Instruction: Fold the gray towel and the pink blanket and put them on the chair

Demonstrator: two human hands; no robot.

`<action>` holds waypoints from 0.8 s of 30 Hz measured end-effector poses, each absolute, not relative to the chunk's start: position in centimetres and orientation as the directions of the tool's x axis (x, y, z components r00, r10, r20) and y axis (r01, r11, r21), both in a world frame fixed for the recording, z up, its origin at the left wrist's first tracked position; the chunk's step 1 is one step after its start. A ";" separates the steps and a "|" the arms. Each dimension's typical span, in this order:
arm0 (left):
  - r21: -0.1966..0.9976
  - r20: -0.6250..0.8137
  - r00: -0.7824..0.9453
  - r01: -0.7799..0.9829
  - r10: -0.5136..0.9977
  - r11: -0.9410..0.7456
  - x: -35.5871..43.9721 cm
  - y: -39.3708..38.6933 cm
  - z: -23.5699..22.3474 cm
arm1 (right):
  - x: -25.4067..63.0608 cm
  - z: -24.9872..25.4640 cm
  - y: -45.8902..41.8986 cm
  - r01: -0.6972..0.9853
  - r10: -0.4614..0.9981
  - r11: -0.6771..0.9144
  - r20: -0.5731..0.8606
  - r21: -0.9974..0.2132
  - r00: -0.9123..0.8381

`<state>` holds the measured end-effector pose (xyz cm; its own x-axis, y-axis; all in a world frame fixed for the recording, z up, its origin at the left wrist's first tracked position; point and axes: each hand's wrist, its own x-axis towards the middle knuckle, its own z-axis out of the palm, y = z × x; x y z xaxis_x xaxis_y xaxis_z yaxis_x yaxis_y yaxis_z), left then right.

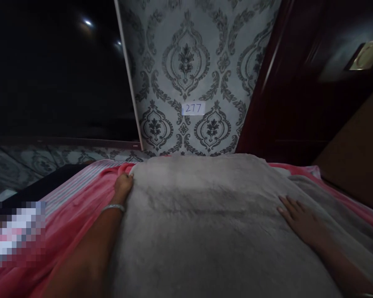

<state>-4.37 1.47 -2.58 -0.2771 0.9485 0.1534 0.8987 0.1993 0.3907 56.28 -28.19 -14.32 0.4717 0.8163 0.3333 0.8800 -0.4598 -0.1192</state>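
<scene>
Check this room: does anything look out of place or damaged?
The handwritten 277 slip looks odd: a plain paper tag on ornate wallpaper. Nothing looks spilled or damaged; the grey blanket is merely creased.

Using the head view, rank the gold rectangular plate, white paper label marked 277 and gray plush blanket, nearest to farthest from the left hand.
1. Gray plush blanket: touching the left hand
2. White paper label marked 277: centre, on the wall
3. Gold rectangular plate: far right, high up
</scene>
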 end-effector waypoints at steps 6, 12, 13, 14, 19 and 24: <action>0.320 0.363 -0.135 0.947 0.922 0.013 -1.0 1.0 -1.4 | 52.6 -9.9 -25.6 0.823 0.782 -0.562 0.270 -0.087 0.562; 0.023 0.281 0.385 0.913 0.879 -0.408 6.1 0.9 -3.7 | 44.4 -6.2 -16.7 0.996 0.966 -0.057 0.249 -0.069 0.072; 0.005 0.245 0.405 0.908 0.881 -0.419 6.8 0.9 -4.5 | 44.2 -6.1 -15.4 0.998 0.978 0.030 0.210 -0.062 -0.016; -0.007 0.220 0.415 0.906 0.883 -0.424 7.1 1.0 -5.2 | 44.5 -6.2 -14.4 0.995 0.982 0.085 0.174 -0.050 -0.075; -0.018 0.197 0.417 0.907 0.887 -0.421 6.1 2.0 -6.1 | 52.7 -6.8 -13.1 0.980 0.971 -0.194 0.148 0.037 0.187; -0.019 0.186 0.194 0.981 0.963 -0.193 1.6 3.8 -4.4 | 59.7 -8.7 -14.1 0.870 0.842 -0.491 0.228 -0.049 0.489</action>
